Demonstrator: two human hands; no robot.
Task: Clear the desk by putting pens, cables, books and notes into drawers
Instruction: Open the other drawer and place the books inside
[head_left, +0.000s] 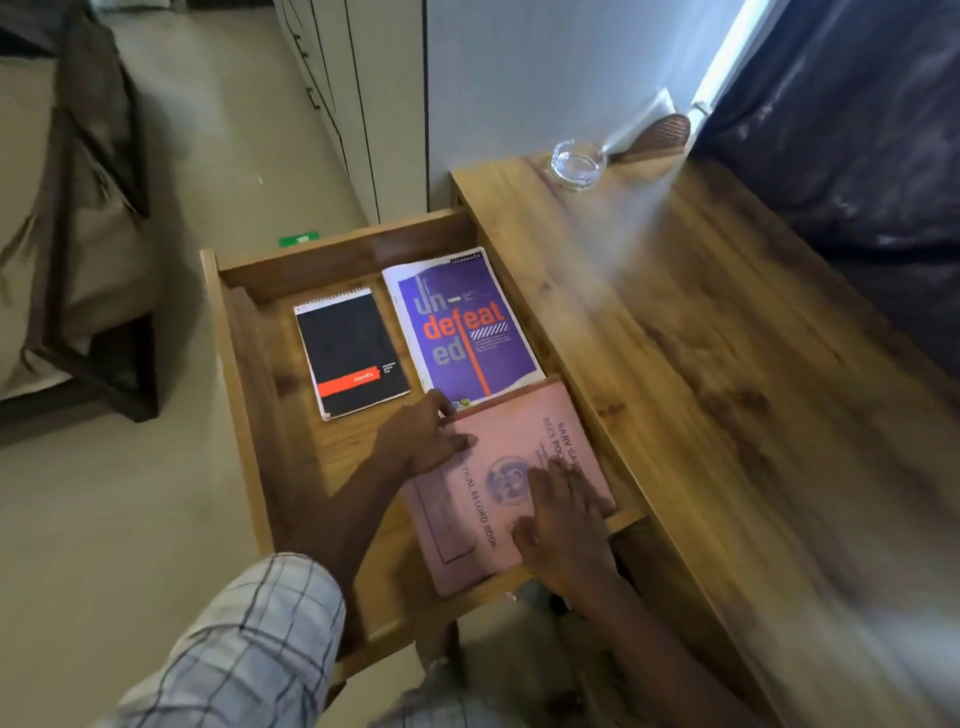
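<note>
Both hands (423, 441) (563, 525) — fingers spread flat — on pink record book (483, 499)

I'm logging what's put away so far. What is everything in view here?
drawer: 1, wood, pulled open from the desk
black notepad: 1, black with orange band, drawer's far left
purple notebook: 1, purple, drawer's far right
pink record book: 1, pink, drawer's near right, overlapping the purple notebook
desk: 1, wood, right
glass dish: 1, clear, desk's far corner
green item: 1, floor beyond drawer
hands: left and right, both flat on the pink record book
</note>
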